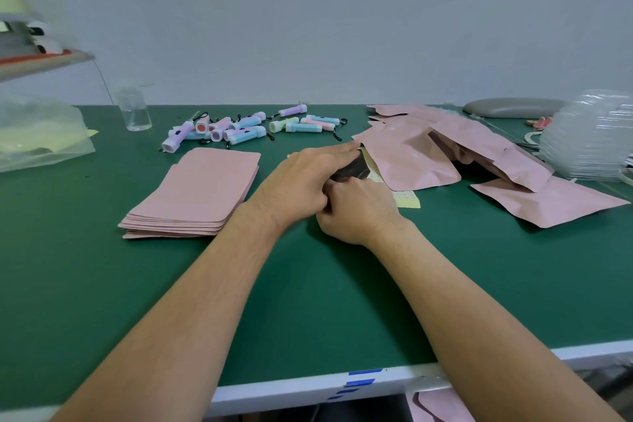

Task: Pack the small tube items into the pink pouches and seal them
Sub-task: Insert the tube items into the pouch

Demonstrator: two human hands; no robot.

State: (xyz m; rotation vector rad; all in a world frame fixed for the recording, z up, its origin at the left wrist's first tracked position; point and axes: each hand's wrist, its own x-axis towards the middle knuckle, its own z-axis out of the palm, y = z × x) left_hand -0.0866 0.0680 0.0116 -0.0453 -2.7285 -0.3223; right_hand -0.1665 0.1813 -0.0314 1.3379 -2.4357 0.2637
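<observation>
Both hands meet at the middle of the desk (102, 284) over one pouch (352, 171). It shows only as a dark, glossy patch between them, and whether a tube is inside is hidden. The left hand (301, 178) lies over it with fingers stretched long, the forefinger reaching the nearest of the filled pouches (418, 161). The right hand (359, 212) is curled at the pouch's near edge and seems to pinch it.

This looks like sealing. To do it well, the flat hand should pin the pouch while the pinch runs along the whole mouth, leaving no gap. The yellow sheet (409, 200) just beside it should stay clear of the seal.

The filled pouches lie heaped toward the far right corner, puffed, their contents unseen. A stack of flat pouches (198, 192) sits toward the left edge from the hands, empty by its look. Loose tubes (239, 128) lie near the far edge, in no container. A clear bottle (132, 110) stands beside them on the left-edge side; what it holds I cannot tell.
</observation>
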